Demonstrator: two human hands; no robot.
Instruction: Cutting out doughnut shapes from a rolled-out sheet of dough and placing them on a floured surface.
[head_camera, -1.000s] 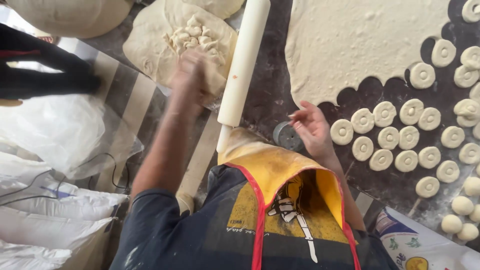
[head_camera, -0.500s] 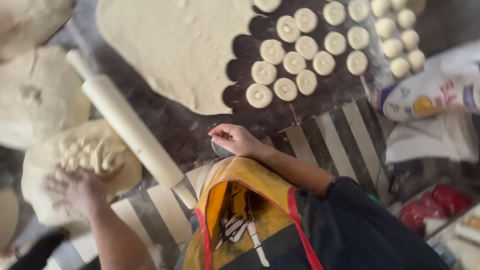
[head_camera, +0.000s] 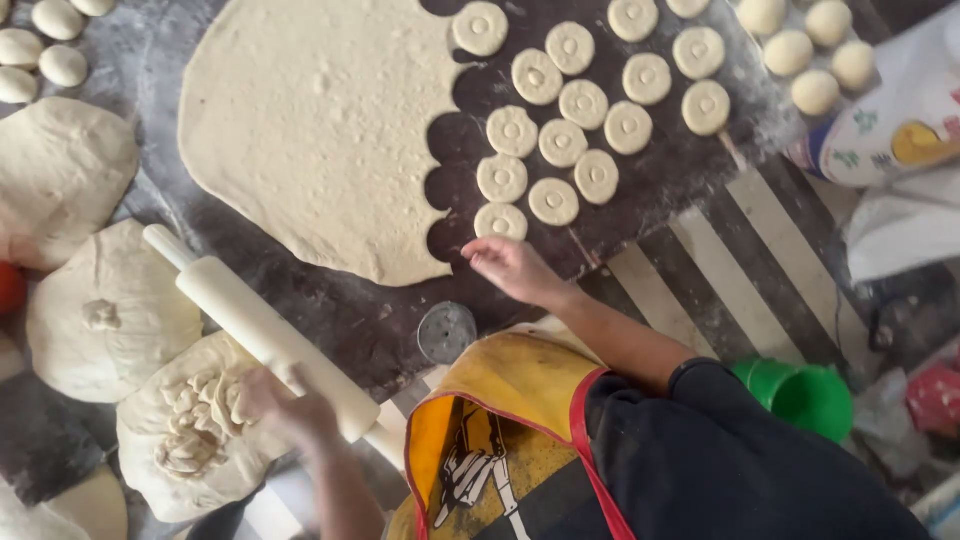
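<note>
Looking down through the head view, much was cut off: the lump of dough (head_camera: 190, 430) at 7 o'clock ran partly under the left hand (head_camera: 285, 410), and motion blur smeared that hand's fingers, so its exact grip was hard to read. The yellow apron (head_camera: 500, 420) hid the person's lap and the near table edge.

Left hand, at 7 o'clock: blurred, fingers curled against the lower end of the white rolling pin (head_camera: 265, 335); whether it fully clasped the pin could not be told. The pin lay slanted from 9 o'clock down toward 6, across the dark floured board (head_camera: 340, 310).

Right hand (head_camera: 515, 268), just below centre: open, fingers spread loosely, holding nothing, resting at the board's edge just beside the nearest cut dough round (head_camera: 500, 222). A round metal cutter (head_camera: 447, 332) lay near it toward 6 o'clock, apart from the hand.

Surface: a large rolled dough sheet (head_camera: 320, 130) at 11 o'clock, scalloped along its right edge; rows of cut rounds at 1 o'clock. A striped cloth (head_camera: 740, 260) at 3 o'clock; a green cup (head_camera: 800, 395) at 4 o'clock.
</note>
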